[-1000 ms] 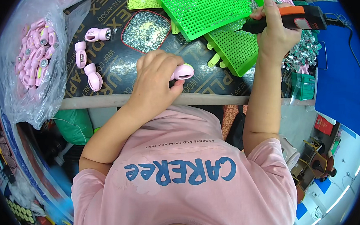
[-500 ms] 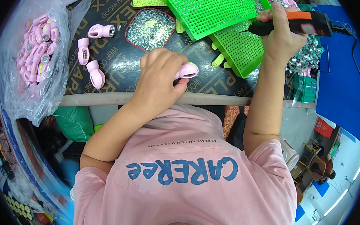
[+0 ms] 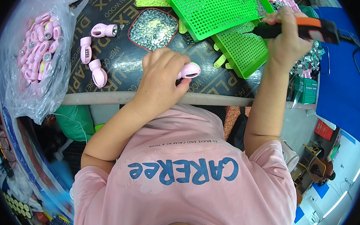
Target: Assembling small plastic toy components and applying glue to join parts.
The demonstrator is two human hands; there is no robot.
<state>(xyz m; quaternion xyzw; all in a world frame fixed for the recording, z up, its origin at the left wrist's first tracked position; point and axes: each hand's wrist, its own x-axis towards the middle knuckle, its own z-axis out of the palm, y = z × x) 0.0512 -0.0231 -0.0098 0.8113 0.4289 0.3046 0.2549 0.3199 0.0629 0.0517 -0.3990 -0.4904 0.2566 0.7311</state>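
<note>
Your left hand (image 3: pixel 161 80) is curled tight around a small pink part (image 3: pixel 189 70). The part pokes out past your fingers, just above the near edge of the desk (image 3: pixel 120 74). Your right hand (image 3: pixel 287 38) is shut around a black and orange tool (image 3: pixel 304 29). The tool's tip points left, over the green trays (image 3: pixel 219 11). The two hands are well apart.

A tray of small shiny bits (image 3: pixel 153 23) sits just above your left hand. Three more pink parts (image 3: pixel 93 53) lie on the desk to the left of that hand. Further left, a clear bag (image 3: pixel 35 50) is full of pink parts and hangs over the desk's edge. More shiny bits (image 3: pixel 311 58) lie in a pile by your right wrist.
</note>
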